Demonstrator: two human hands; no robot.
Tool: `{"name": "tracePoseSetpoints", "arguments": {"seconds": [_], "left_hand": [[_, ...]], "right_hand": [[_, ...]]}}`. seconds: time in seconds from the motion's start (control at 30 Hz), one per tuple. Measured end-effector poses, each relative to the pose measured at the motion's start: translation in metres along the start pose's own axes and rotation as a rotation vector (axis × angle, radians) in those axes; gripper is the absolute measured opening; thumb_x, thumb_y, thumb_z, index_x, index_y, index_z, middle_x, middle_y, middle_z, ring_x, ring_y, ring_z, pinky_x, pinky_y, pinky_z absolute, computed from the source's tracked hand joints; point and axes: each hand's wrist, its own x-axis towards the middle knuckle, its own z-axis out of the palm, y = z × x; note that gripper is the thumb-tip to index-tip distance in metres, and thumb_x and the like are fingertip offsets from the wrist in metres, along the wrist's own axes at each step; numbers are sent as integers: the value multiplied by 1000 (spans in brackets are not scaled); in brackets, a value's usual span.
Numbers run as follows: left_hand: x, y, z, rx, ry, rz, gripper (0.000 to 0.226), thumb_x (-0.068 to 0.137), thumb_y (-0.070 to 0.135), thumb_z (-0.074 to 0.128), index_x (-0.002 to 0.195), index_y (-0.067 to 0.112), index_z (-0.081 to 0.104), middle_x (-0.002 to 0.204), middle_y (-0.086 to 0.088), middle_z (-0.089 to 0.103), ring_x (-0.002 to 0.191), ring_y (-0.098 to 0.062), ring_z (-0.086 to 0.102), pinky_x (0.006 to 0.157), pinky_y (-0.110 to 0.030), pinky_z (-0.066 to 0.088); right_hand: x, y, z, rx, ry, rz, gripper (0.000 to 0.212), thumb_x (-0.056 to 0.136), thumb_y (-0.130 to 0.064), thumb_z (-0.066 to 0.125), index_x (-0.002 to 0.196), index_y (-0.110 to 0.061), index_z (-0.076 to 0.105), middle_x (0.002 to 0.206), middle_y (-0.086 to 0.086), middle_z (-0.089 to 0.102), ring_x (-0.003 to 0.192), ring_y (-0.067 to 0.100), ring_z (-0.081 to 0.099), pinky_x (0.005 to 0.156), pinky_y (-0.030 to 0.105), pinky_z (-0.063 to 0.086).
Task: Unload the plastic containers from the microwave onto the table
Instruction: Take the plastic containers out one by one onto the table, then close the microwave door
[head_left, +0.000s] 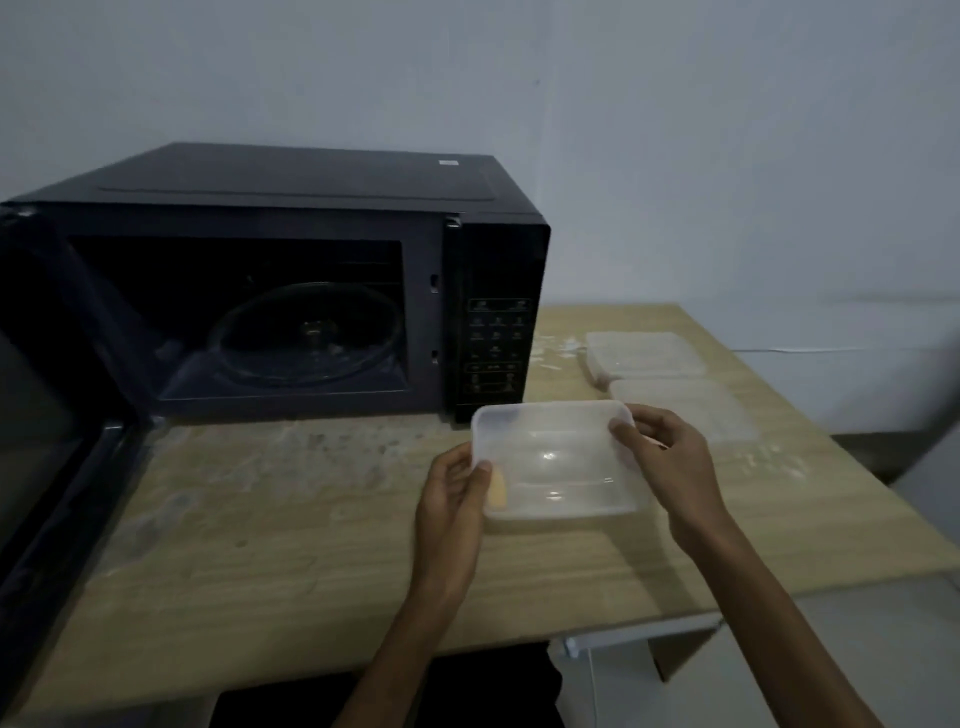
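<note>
A clear rectangular plastic container (558, 460) sits just above or on the wooden table (270, 545), right of the microwave's front. My left hand (452, 499) grips its near-left corner, thumb over the rim. My right hand (667, 457) holds its far-right edge. Two more clear containers lie on the table behind: one at the back (644, 353), one nearer (691, 408), partly hidden by my right hand. The black microwave (291, 249) stands at the left with its cavity showing only the glass turntable (306, 332).
The microwave door (47, 441) hangs wide open at the far left, reaching past the table's front edge. A pale wall runs behind. The table's right edge drops off to a white surface (857, 649) below.
</note>
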Motion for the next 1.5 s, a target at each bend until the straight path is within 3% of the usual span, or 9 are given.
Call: {"name": "tracePoseSetpoints", "arguments": {"seconds": [0.17, 0.27, 0.33, 0.47, 0.7, 0.9, 1.1, 1.3, 1.5], "left_hand": [[-17, -8, 51, 89, -157, -49, 27, 95, 22, 61, 122, 21, 59, 114, 9, 68, 97, 6, 62, 76, -8, 50], [-20, -10, 75, 120, -229, -87, 28, 96, 23, 60, 124, 20, 58, 115, 11, 65, 95, 9, 59, 73, -6, 49], [-19, -12, 85, 123, -271, -136, 25, 95, 23, 60, 121, 22, 58, 112, 12, 64, 97, 3, 62, 81, -14, 52], [-15, -18, 109, 153, -347, -211, 21, 93, 25, 63, 114, 25, 61, 112, 10, 67, 107, -15, 67, 96, -41, 55], [-8, -26, 137, 178, -426, -264, 39, 76, 42, 65, 112, 26, 63, 119, 3, 67, 109, -19, 68, 98, -45, 54], [-7, -33, 149, 120, -436, -319, 28, 92, 19, 65, 118, 10, 60, 122, -11, 65, 106, -26, 69, 92, -46, 58], [-7, -33, 149, 125, -437, -308, 28, 93, 20, 64, 120, 12, 59, 119, -7, 66, 100, -19, 70, 85, -32, 59], [6, -12, 123, 132, -390, -296, 26, 94, 20, 63, 119, 15, 59, 108, -6, 66, 87, -16, 66, 79, -29, 57], [42, 29, 71, 164, -235, -171, 25, 94, 23, 63, 118, 16, 63, 102, -3, 70, 86, -16, 66, 77, -31, 53]], "right_hand": [[8, 10, -47, -124, 90, 7, 48, 81, -25, 78, 126, -17, 66, 118, -3, 68, 105, 14, 62, 74, 22, 47], [16, 15, -74, -193, 126, 16, 54, 79, -25, 80, 130, -16, 63, 127, 0, 65, 113, 16, 59, 90, 33, 51], [20, 21, -87, -228, 126, 22, 57, 78, -24, 80, 131, -14, 63, 129, 3, 65, 117, 18, 59, 98, 39, 50], [28, 34, -115, -246, 155, 50, 56, 76, -24, 82, 128, -12, 65, 126, 6, 67, 115, 21, 61, 98, 41, 51], [43, 58, -144, -224, 167, 147, 62, 73, -29, 83, 129, -11, 64, 127, 7, 67, 112, 23, 63, 99, 44, 51], [49, 61, -151, -223, 171, 167, 59, 75, -24, 82, 129, -10, 64, 127, 6, 67, 107, 18, 61, 95, 34, 48], [46, 60, -152, -269, 157, 155, 59, 77, -30, 81, 130, -12, 64, 128, 5, 66, 112, 19, 61, 97, 34, 49], [46, 32, -153, -378, 279, 19, 50, 86, -43, 70, 128, -16, 63, 125, 5, 67, 101, 15, 59, 86, 30, 45], [41, -20, -110, -294, 220, -210, 36, 91, -31, 66, 125, -19, 65, 122, -2, 67, 108, 15, 63, 89, 29, 48]]}}
